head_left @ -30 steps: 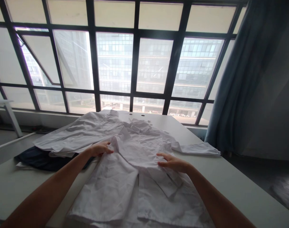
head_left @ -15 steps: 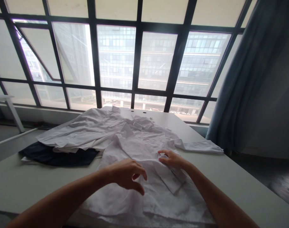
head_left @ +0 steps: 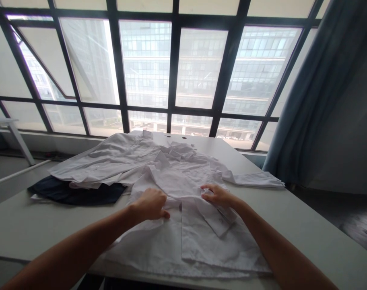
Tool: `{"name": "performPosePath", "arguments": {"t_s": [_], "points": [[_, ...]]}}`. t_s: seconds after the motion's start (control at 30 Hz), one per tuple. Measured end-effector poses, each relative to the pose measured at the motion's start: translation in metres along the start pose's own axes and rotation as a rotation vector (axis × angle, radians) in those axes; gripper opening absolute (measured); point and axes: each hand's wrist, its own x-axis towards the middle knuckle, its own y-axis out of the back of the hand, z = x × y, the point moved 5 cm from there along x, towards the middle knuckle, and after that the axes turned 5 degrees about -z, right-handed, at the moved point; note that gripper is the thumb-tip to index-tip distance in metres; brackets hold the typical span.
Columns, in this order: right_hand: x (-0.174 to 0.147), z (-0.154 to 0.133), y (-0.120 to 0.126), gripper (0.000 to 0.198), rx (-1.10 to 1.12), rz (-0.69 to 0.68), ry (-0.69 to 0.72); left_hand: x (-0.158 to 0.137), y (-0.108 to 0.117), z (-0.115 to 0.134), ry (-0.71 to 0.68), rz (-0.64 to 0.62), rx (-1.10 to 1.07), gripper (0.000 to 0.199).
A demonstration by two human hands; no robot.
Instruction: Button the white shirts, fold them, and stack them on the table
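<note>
A white long-sleeved shirt [head_left: 207,245] lies spread out on the table, its collar toward the window and its hem toward me. My left hand [head_left: 151,204] is closed on the cloth at the left of the shirt's middle, fingers curled under and thumb low. On the right, my right hand [head_left: 216,195] pinches a fold of the sleeve that lies across the shirt's front. Its cuff [head_left: 221,225] points down toward the hem. What each set of fingertips grips is partly hidden in the folds.
More white shirts [head_left: 102,155] lie heaped at the left, over a dark navy garment [head_left: 77,193]. A white sleeve [head_left: 256,179] stretches toward the right edge of the white table [head_left: 295,217]. Behind are large windows [head_left: 147,64] and a blue-grey curtain [head_left: 304,100].
My left hand has moved up and left, from hovering with curved fingers to closing on the shirt cloth. My right hand stays at the same fold. The view has tilted slightly downward.
</note>
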Motion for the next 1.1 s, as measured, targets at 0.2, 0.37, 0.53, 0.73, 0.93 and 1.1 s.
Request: {"name": "performPosePath", "arguments": {"t_s": [0.2,0.37,0.53,0.73,0.93,1.1], "points": [[-0.001,-0.002,0.0,0.053,0.008,0.016,0.019,0.006,-0.008,-0.008,-0.061,0.001,-0.076,0.018],[-0.001,-0.003,0.001,0.053,0.017,0.008,0.022,0.008,-0.003,-0.016,-0.125,0.078,-0.297,0.013],[0.0,-0.002,0.0,0.055,0.015,0.014,0.02,0.015,-0.007,-0.018,-0.226,0.047,-0.702,0.022],[0.001,0.0,-0.001,0.056,0.024,0.012,0.036,0.024,-0.033,-0.001,-0.24,-0.255,-1.12,0.042],[0.001,0.0,-0.001,0.055,0.02,0.011,0.028,0.018,-0.04,0.004,-0.296,-0.475,-1.306,0.056],[0.0,-0.002,-0.001,0.052,0.011,0.014,0.031,0.0,-0.04,0.019,-0.533,-0.733,-1.163,0.063]]}}
